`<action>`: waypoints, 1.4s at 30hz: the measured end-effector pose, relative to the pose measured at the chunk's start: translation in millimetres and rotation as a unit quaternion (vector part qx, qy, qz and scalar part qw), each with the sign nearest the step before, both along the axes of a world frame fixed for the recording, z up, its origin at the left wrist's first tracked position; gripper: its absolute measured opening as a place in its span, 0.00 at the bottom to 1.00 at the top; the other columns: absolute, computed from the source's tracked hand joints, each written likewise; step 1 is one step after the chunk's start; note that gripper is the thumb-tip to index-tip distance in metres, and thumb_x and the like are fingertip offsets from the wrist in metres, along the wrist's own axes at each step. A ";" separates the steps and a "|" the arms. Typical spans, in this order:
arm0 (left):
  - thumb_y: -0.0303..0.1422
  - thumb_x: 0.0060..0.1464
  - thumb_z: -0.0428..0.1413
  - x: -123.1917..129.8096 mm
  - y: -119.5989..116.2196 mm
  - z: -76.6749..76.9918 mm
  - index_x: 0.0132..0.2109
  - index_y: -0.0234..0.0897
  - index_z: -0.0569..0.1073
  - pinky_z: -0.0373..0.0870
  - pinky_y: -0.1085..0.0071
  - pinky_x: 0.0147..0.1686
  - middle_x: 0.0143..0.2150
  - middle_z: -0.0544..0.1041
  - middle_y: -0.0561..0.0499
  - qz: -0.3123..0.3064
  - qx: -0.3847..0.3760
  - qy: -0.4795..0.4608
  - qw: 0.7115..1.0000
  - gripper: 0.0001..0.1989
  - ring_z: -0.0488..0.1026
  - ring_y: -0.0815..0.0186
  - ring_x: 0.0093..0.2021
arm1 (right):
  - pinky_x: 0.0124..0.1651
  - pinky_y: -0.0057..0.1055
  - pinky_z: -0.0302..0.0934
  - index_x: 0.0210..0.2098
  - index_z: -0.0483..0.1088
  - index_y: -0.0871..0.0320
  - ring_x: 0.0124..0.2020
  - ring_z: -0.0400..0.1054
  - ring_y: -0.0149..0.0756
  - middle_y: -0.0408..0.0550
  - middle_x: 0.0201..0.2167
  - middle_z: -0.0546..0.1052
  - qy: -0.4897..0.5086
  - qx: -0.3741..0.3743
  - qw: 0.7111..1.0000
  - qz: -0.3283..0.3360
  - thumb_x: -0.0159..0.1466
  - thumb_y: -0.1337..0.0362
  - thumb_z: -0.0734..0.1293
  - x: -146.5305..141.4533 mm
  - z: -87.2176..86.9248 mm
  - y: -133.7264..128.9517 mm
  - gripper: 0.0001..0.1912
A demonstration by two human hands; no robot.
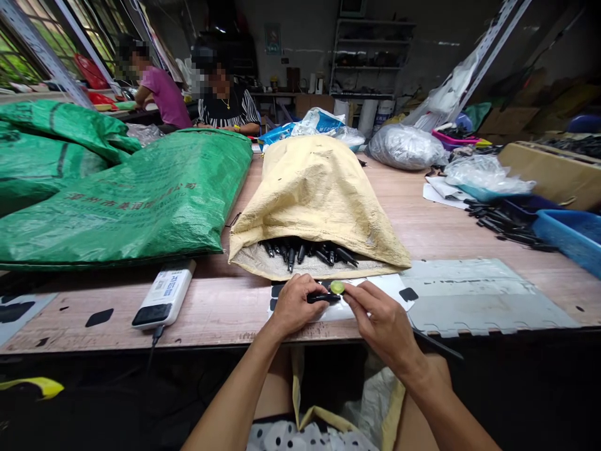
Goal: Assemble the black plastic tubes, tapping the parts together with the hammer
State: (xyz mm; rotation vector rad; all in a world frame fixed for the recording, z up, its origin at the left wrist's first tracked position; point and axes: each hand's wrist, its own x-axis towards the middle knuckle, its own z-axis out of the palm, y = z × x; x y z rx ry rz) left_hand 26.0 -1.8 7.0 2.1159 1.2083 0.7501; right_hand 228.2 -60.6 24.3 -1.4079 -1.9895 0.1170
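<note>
My left hand (297, 304) is closed on a slim black pen-like piece (323, 298), which points to the right. Between the thumb and fingers of my right hand (378, 313) is a small round yellow-green disc (337, 287), just above the tip of the black piece. Whether the two touch I cannot tell. Both hands are over a white sheet (345, 311) at the table's front edge. Right behind them lies a cream woven sack (319, 188), its mouth facing me, with several similar black pieces (300, 252) inside the opening.
Green woven sacks (188, 188) fill the left side. A white power bank (165, 294) with a cable lies near the front edge. On the right are a translucent mat (488, 297), black pieces (511, 225) and a blue bin (573, 235). Two people sit at the far left.
</note>
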 end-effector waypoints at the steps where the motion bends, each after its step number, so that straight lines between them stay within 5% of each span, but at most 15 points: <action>1: 0.32 0.52 0.64 0.1 0.1 -0.5 0.42 0.44 0.82 0.64 0.66 0.46 0.36 0.75 0.52 0.001 0.001 -0.001 1.000 0.08 0.69 0.61 0.43 | 0.45 0.33 0.66 0.55 0.72 0.51 0.40 0.71 0.37 0.48 0.37 0.76 0.013 0.007 1.000 -0.006 0.72 0.62 0.60 2.3 0.8 -0.4 0.15; 9: 0.32 0.51 0.63 0.8 -0.2 -0.3 0.41 0.42 0.82 0.65 0.66 0.45 0.36 0.76 0.52 0.008 0.007 0.003 1.000 0.08 0.69 0.61 0.42 | 0.43 0.31 0.65 0.52 0.74 0.51 0.39 0.72 0.36 0.46 0.36 0.77 0.015 -0.017 1.000 -0.014 0.72 0.61 0.60 9.5 -5.1 -2.3 0.14; 19: 0.28 0.47 0.64 0.7 -2.0 3.4 0.40 0.41 0.79 0.64 0.66 0.44 0.36 0.76 0.53 0.010 -0.001 0.016 1.000 0.11 0.69 0.60 0.42 | 0.44 0.32 0.63 0.42 0.78 0.49 0.41 0.72 0.37 0.43 0.37 0.78 -0.011 -0.009 0.994 -0.110 0.65 0.60 0.67 50.7 -26.2 34.9 0.08; 31: 0.33 0.52 0.65 2.8 -2.4 2.8 0.41 0.40 0.79 0.63 0.65 0.45 0.37 0.75 0.50 0.009 0.032 0.046 0.998 0.08 0.69 0.59 0.43 | 0.46 0.34 0.56 0.45 0.76 0.51 0.41 0.68 0.38 0.45 0.37 0.77 -0.092 0.029 0.990 -0.098 0.66 0.63 0.66 51.1 -33.9 34.0 0.09; 34: 0.34 0.57 0.62 7.3 -25.2 19.4 0.43 0.40 0.79 0.64 0.67 0.45 0.40 0.77 0.50 -0.037 0.004 -0.001 0.999 0.07 0.71 0.60 0.44 | 0.46 0.36 0.54 0.44 0.76 0.50 0.41 0.67 0.39 0.44 0.36 0.77 -0.109 0.031 0.988 -0.104 0.65 0.63 0.68 51.4 -32.7 34.1 0.09; 37: 0.37 0.61 0.58 18.3 -60.7 33.7 0.47 0.43 0.78 0.66 0.72 0.43 0.41 0.79 0.52 -0.177 -0.089 -0.045 0.979 0.08 0.74 0.65 0.42 | 0.46 0.36 0.55 0.45 0.76 0.51 0.42 0.65 0.40 0.46 0.37 0.76 -0.107 0.031 0.989 -0.098 0.65 0.65 0.67 51.5 -32.9 34.0 0.09; 40: 0.41 0.59 0.59 30.7 -87.4 17.4 0.47 0.47 0.80 0.68 0.72 0.40 0.40 0.82 0.53 -0.274 -0.163 0.014 0.948 0.11 0.78 0.62 0.41 | 0.47 0.35 0.57 0.45 0.75 0.53 0.42 0.65 0.40 0.47 0.38 0.76 -0.097 0.025 0.991 -0.091 0.65 0.66 0.66 51.3 -33.7 34.1 0.10; 42: 0.42 0.56 0.60 35.2 -95.2 -14.1 0.47 0.48 0.80 0.70 0.68 0.42 0.43 0.83 0.50 -0.235 -0.214 0.098 0.943 0.13 0.79 0.56 0.44 | 0.47 0.35 0.58 0.45 0.75 0.53 0.42 0.66 0.40 0.47 0.38 0.76 -0.092 0.021 0.991 -0.090 0.66 0.66 0.65 51.1 -34.2 34.3 0.10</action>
